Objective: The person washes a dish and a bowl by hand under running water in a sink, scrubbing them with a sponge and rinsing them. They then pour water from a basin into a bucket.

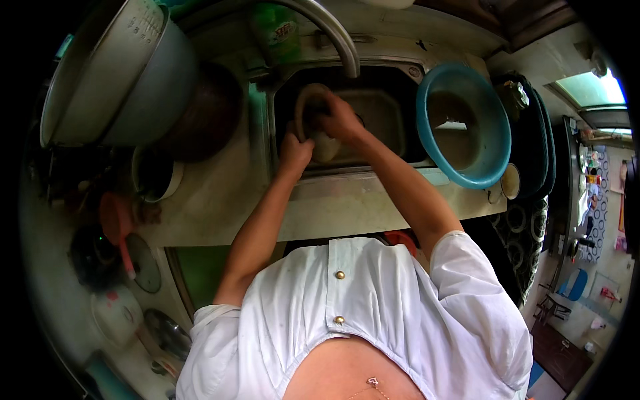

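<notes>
Over the stainless steel sink (382,107), a pale round bowl (301,107) is held tilted on its side, with its mouth towards the right. My left hand (296,152) grips the near-left part of its rim. At the bowl's right side and mouth is my right hand (342,120); its fingers are blurred and partly hidden, so their hold is unclear. Just below the hands in the sink shows another pale, rounded thing (326,149), too blurred to name. A curved metal faucet (345,42) arches over the basin from behind.
Right of the sink stands a blue plastic basin (427,125) holding murky water. A small enamel-like cup (510,181) sits beside it. Large metal basins (145,80) lean at the left, near a pot (175,180). A green bottle (277,37) stands behind the sink; a red ladle (116,217) lies lower left.
</notes>
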`<state>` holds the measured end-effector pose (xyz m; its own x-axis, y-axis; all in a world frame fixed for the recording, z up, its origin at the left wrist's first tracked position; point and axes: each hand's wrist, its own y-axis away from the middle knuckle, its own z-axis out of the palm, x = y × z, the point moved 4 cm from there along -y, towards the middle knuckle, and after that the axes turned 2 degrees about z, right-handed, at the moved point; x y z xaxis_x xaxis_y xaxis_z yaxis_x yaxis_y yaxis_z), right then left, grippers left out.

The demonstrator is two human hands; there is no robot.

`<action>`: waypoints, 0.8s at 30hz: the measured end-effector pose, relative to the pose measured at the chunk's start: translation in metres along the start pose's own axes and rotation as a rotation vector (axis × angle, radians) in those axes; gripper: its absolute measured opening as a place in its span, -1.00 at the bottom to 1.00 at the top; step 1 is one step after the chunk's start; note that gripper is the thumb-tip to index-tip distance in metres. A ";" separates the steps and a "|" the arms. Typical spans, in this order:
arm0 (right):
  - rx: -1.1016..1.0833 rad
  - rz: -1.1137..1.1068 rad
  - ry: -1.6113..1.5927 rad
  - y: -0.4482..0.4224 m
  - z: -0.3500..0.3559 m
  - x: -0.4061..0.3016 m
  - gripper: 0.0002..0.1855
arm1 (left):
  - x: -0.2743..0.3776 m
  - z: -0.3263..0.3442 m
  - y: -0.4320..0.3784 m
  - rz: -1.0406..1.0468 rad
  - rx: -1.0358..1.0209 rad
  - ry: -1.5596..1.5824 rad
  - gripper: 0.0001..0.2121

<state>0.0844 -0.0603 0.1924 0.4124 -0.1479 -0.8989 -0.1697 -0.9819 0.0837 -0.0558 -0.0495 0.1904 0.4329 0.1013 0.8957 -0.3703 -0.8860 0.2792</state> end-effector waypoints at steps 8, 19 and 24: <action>0.061 -0.027 -0.595 0.020 -0.015 0.076 -0.74 | 0.019 0.016 0.007 0.589 0.063 -0.698 -0.63; 0.344 0.630 -1.574 0.074 -0.015 0.101 -0.80 | 0.025 0.014 0.020 0.837 0.086 -0.644 -0.42; 0.287 0.549 -1.656 0.080 -0.023 0.104 -0.83 | -0.031 -0.001 -0.014 -0.326 -0.128 1.198 -0.58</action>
<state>0.1341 -0.1565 0.1156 -0.9646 0.0194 -0.2631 -0.1767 -0.7880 0.5898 -0.0649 -0.0399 0.1586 -0.4756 0.7158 0.5113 -0.4929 -0.6983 0.5191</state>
